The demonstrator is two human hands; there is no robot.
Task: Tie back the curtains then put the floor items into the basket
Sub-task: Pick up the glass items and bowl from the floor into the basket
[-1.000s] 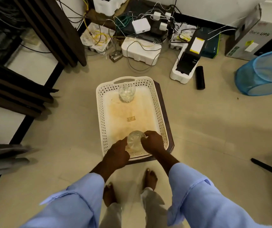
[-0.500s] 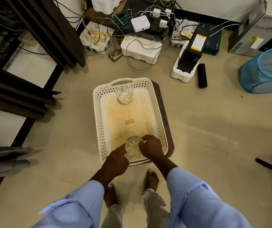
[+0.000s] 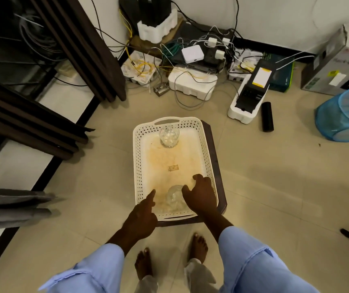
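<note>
While upright, both glasses (image 3: 169, 137) occupy the long basket (image 3: 138, 166).

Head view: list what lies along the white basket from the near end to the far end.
Near rim of the white basket → near glass, with the right hand beside it → small tag on the basket floor → far glass → far handle.
</note>
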